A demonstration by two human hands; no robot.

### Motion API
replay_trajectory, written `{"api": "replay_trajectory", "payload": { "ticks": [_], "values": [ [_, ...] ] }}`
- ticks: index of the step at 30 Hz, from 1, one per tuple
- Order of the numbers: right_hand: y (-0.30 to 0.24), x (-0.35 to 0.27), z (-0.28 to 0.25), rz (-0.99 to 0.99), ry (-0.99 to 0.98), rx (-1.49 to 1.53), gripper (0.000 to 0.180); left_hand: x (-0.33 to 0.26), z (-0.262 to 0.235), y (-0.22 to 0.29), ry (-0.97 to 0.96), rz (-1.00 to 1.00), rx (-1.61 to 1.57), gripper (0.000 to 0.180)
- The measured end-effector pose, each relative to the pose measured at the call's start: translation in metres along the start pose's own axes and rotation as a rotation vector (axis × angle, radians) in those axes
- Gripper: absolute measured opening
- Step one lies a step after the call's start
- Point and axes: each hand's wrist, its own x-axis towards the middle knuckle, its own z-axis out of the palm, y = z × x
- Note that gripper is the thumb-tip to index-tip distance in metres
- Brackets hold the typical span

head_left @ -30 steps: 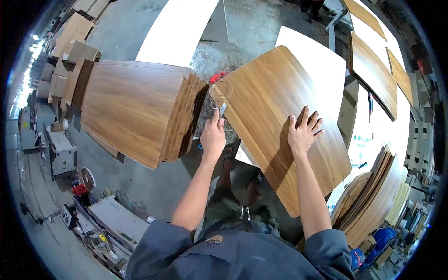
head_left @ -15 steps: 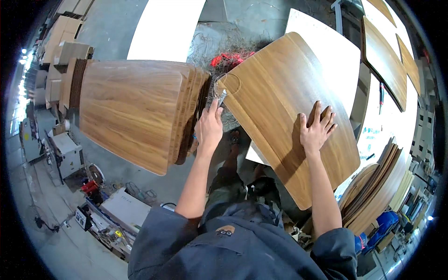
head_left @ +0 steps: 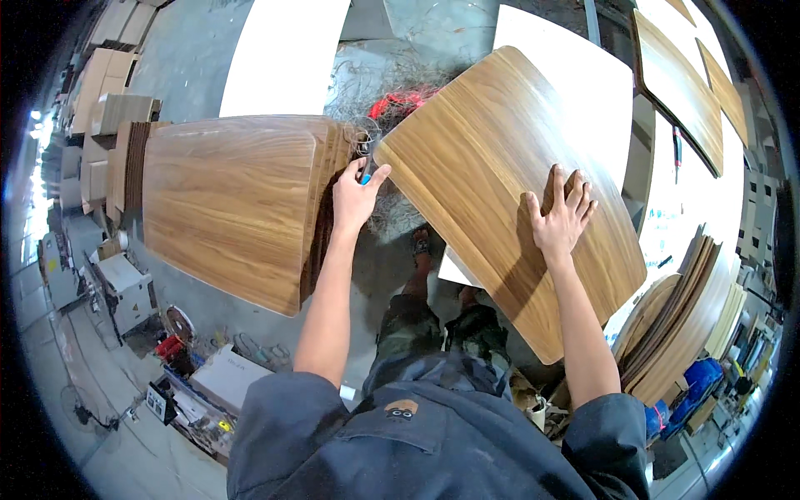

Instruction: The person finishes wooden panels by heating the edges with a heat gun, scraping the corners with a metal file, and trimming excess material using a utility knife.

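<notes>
My left hand (head_left: 353, 200) is closed round a small hand tool with a blue part (head_left: 366, 178), most of it hidden by the fingers. Beyond its tip curls a thin looped strip (head_left: 372, 129). The hand is just off the left corner of a wood-grain panel (head_left: 475, 142) with rounded corners, which lies angled on a white board (head_left: 521, 29). Flat on that panel's right half, with fingers spread, rests my right hand (head_left: 563, 221). A stack of similar wood-grain panels (head_left: 229, 200) stands to the left, close beside my left hand.
Thin curled shavings (head_left: 350, 87) and something red (head_left: 400, 102) lie between stack and panel. More panels (head_left: 679, 83) rest at the far right, near a red and black tool (head_left: 677, 146). Curved boards (head_left: 675, 321) stand lower right. Cartons (head_left: 104, 79) line the left.
My left hand, with the tool, has drawn left off the panel's corner, and the looped strip has moved off the panel with it. My right hand stays spread on the panel.
</notes>
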Motion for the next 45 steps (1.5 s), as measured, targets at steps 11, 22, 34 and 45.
{"api": "replay_trajectory", "payload": {
  "ticks": [11,22,34,45],
  "values": [
    [0.013,-0.007,-0.01,-0.111,0.046,0.044,0.077,-0.049,0.045,-0.025,0.02,-0.214,-0.623,0.038],
    [0.025,0.039,-0.001,-0.381,0.049,0.004,0.062,-0.218,0.089,-0.078,0.077,-0.145,-0.512,0.047],
    [-0.073,0.087,0.057,-0.279,0.202,0.065,0.088,-0.25,0.055,-0.06,0.025,0.121,0.247,0.062],
    [-0.071,0.109,0.055,-0.267,0.179,0.06,0.088,-0.246,0.047,-0.081,0.025,0.058,0.273,0.058]
  ]
}}
